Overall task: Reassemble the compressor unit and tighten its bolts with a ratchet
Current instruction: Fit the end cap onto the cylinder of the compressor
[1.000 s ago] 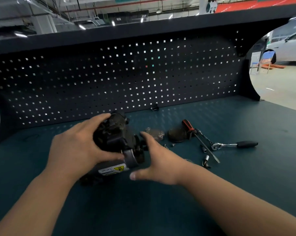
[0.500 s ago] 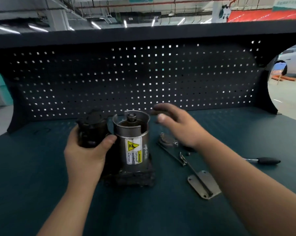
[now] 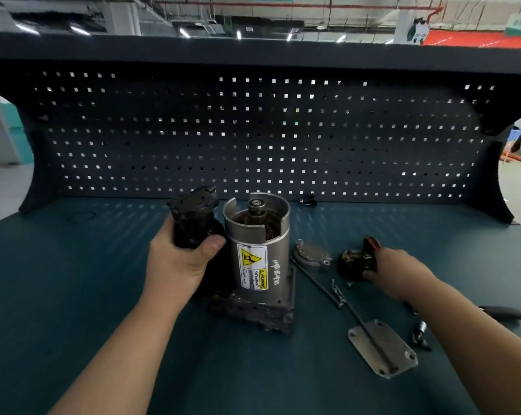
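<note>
Likely heavy, hard: compressor unit (image 3: 257,259), black side wrapped by left hand (image 3: 178,265) fingers. Likely light: black cap (image 3: 353,263), pinched by right hand (image 3: 402,274).

Reaches forward with both bare forearms, left from the lower left corner, right from the lower right edge and stretched further out to the side. Grips a black housing (image 3: 193,218) in the left hand (image 3: 180,263), thumb laid across the front, fingers wrapped out of sight behind, wrist straight. Holds a dark round part (image 3: 353,262) with the right hand (image 3: 401,272), back of the hand up, thumb tucked beneath, fingers curled over the near edge.
</note>
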Demonstrator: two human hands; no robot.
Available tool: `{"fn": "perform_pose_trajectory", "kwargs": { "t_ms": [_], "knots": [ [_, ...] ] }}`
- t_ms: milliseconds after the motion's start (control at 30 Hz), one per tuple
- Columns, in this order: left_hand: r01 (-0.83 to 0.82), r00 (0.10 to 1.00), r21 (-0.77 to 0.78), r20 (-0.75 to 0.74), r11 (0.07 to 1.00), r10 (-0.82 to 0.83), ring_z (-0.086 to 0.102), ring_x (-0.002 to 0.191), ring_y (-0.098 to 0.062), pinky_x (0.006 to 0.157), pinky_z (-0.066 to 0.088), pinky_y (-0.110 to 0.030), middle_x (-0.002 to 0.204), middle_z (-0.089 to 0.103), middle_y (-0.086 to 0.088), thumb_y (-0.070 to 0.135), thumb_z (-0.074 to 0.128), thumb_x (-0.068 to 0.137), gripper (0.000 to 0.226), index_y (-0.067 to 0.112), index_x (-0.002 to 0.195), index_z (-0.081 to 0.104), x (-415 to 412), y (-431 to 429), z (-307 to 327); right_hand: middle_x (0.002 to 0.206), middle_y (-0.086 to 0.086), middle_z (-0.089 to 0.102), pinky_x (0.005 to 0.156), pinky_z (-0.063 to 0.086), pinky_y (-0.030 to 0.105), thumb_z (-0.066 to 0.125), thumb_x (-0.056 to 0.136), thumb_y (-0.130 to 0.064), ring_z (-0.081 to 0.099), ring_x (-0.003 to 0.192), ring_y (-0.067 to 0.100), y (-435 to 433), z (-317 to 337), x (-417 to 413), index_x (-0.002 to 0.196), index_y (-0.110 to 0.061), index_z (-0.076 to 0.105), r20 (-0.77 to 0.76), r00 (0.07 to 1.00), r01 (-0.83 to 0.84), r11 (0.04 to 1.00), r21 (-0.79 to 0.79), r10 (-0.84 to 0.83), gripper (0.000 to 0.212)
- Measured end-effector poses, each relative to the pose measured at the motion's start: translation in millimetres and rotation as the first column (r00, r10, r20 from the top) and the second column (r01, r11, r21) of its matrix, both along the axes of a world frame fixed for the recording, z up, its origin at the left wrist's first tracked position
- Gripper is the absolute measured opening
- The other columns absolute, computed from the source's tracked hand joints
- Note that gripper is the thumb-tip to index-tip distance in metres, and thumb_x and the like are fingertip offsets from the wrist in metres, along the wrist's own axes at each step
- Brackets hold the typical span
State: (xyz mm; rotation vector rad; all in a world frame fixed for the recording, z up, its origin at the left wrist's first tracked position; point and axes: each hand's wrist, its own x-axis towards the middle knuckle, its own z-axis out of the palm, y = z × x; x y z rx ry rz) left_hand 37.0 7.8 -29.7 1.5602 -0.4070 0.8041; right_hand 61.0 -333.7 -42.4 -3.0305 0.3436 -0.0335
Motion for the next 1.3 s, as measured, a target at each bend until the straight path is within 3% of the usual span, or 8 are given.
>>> {"fn": "perform_pose_trajectory", "kwargs": {
  "t_ms": [133,267,400,633,800,900,1100,1300],
  "knots": [
    [-0.004,1.000,0.021,0.018,1.000,0.003,0.061,0.074,0.015,0.061,0.043,-0.003,0.081,0.067,0.030,0.052,0.073,0.058,0.030,0.057,0.085,0.059,4,1,-1,0.098,0.007,0.066,0.072,0.049,0.034,0.060,0.089,-0.032,0.062,0.089,0.030,1,42,-11,0.113,-0.023,0.064,0.284,0.954,-0.095,0.995,-0.011,0.094,0.025],
    [0.015,0.999,0.020,0.037,1.000,-0.016,0.061,0.077,0.014,0.063,0.044,-0.003,0.084,0.067,0.029,0.066,0.074,0.059,0.035,0.056,0.089,0.060,3,1,0,0.105,0.000,0.069,0.083,0.045,0.027,0.061,0.089,-0.026,0.063,0.094,0.020,18,94,-26,0.112,-0.024,0.067,0.671,0.701,-0.368,0.929,0.050,0.241,0.024],
    [0.030,0.999,0.001,0.026,1.000,-0.030,0.062,0.078,0.014,0.064,0.044,-0.003,0.085,0.067,0.029,0.074,0.071,0.057,0.040,0.054,0.090,0.061,1,0,0,0.078,-0.025,0.068,0.058,0.048,0.008,0.059,0.088,-0.010,0.064,0.067,-0.005,62,129,-33,0.094,-0.040,0.068,0.790,0.603,-0.663,0.619,0.421,0.109,0.032],
    [0.002,1.000,0.008,0.005,1.000,-0.002,0.062,0.077,0.014,0.063,0.044,-0.003,0.084,0.067,0.030,0.077,0.069,0.055,0.040,0.056,0.087,0.060,-1,-1,2,0.077,-0.016,0.071,0.065,0.050,0.015,0.060,0.087,-0.001,0.066,0.072,0.001,131,144,-19,0.092,-0.032,0.071,0.749,0.613,-0.787,0.273,0.553,0.250,0.033],
    [0.004,1.000,0.009,0.005,1.000,-0.004,0.062,0.079,0.014,0.063,0.043,-0.002,0.085,0.067,0.031,0.077,0.069,0.055,0.040,0.057,0.089,0.059,-2,-2,3,0.096,-0.006,0.072,0.072,0.055,0.020,0.059,0.088,0.000,0.068,0.084,0.007,146,150,-11,0.099,-0.028,0.068,0.664,0.646,-0.760,0.233,0.607,0.377,0.031],
    [0.004,1.000,0.009,-0.002,1.000,-0.004,0.062,0.079,0.014,0.063,0.043,-0.002,0.085,0.067,0.031,0.072,0.070,0.057,0.039,0.052,0.089,0.060,-3,-3,3,0.093,-0.001,0.073,0.078,0.057,0.024,0.061,0.089,-0.003,0.069,0.085,0.011,153,150,-9,0.093,-0.030,0.065,0.608,0.655,-0.751,0.300,0.588,0.449,0.027],
    [0.020,0.995,0.072,-0.103,0.997,-0.012,0.056,0.089,0.019,0.068,0.040,0.001,0.094,0.060,0.040,0.090,0.059,0.045,0.077,0.044,0.106,0.047,-3,1,3,0.096,-0.009,0.071,0.078,0.054,0.017,0.061,0.091,-0.012,0.066,0.087,0.004,162,144,-7,0.098,-0.032,0.069,0.593,0.652,-0.758,0.409,0.508,0.472,0.024],
    [0.030,0.990,0.118,-0.137,0.993,-0.014,0.052,0.091,0.023,0.068,0.037,0.003,0.097,0.054,0.047,0.076,0.058,0.056,0.064,0.046,0.109,0.040,-3,2,6,0.096,-0.018,0.067,0.071,0.047,0.004,0.058,0.093,-0.014,0.061,0.085,-0.005,161,149,-5,0.101,-0.034,0.068,0.546,0.641,-0.768,0.466,0.440,0.539,0.025]
  ]
}}
